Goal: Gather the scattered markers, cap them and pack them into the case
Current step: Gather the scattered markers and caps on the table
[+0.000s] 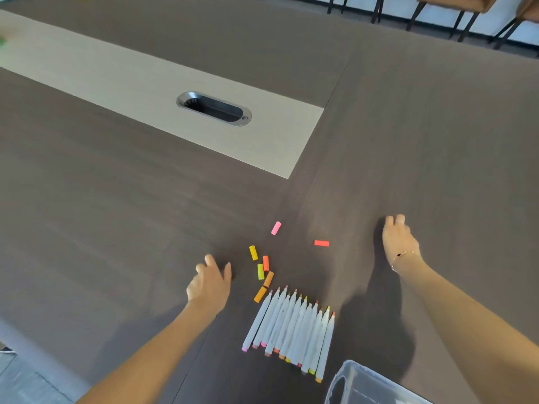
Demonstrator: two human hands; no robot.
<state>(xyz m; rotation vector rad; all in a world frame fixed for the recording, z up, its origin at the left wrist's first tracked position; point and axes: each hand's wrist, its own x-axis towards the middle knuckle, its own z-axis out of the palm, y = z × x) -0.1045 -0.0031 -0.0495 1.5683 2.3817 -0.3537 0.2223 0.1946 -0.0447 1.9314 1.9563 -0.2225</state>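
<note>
A row of uncapped white markers (290, 330) lies side by side on a brown table (116, 228), loose caps (260, 271) scattered just beyond their tips. A clear case (364, 383) sits near them. The left hand (210, 282) hovers beside the caps, fingers relaxed and empty. The right hand (398, 237) rests apart on the table, fingers curled; whether it holds anything cannot be told.

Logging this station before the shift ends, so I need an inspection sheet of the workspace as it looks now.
Surface: dark wood table with pale inlay strip.
Job's things: uncapped markers in a row; loose caps beyond their tips; clear case at near edge.
Clutter: nothing seen.
Grips: left hand loosely curled, empty; right hand knuckles down, contents hidden.
Cables: nothing seen; grommet empty.
Surroundings: chair legs beyond.
</note>
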